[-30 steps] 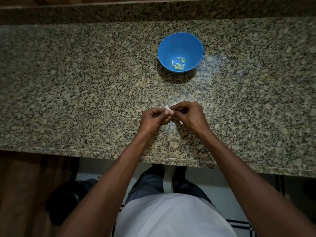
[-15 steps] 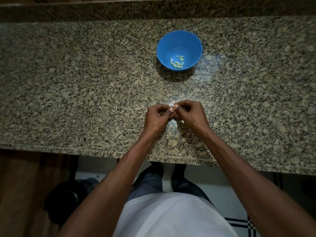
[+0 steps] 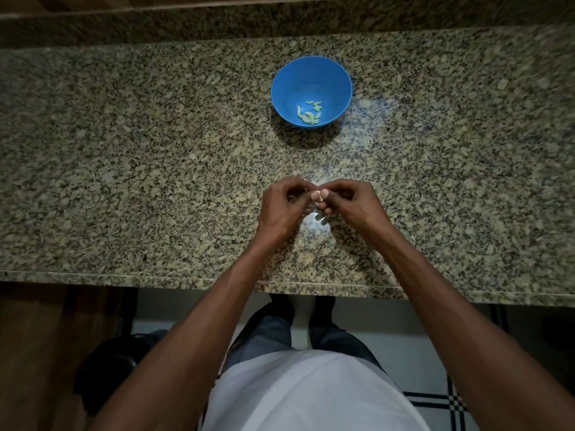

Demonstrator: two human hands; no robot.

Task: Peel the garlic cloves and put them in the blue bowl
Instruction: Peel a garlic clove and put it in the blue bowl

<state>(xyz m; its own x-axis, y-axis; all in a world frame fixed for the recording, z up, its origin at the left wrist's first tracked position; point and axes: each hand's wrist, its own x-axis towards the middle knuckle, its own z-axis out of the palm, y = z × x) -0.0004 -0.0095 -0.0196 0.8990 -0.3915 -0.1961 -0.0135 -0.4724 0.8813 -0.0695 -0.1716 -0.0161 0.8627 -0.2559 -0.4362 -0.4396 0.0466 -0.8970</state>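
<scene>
A blue bowl [image 3: 326,71] stands on the granite counter [image 3: 124,157], far of my hands, with several peeled garlic cloves [image 3: 309,113] at its bottom. My left hand [image 3: 281,209] and my right hand [image 3: 354,206] meet fingertip to fingertip just above the counter. Between them they pinch a small pale garlic clove [image 3: 318,195], mostly hidden by the fingers. A small white scrap of skin [image 3: 319,216] lies on the counter under the hands.
The counter's front edge [image 3: 186,279] runs just below my wrists. A raised granite ledge [image 3: 280,23] borders the far side. Bare counter stretches to the left and right of the bowl.
Both hands stay together on the clove with small finger shifts. The view has tilted slightly, so the bowl sits a little lower in frame.
</scene>
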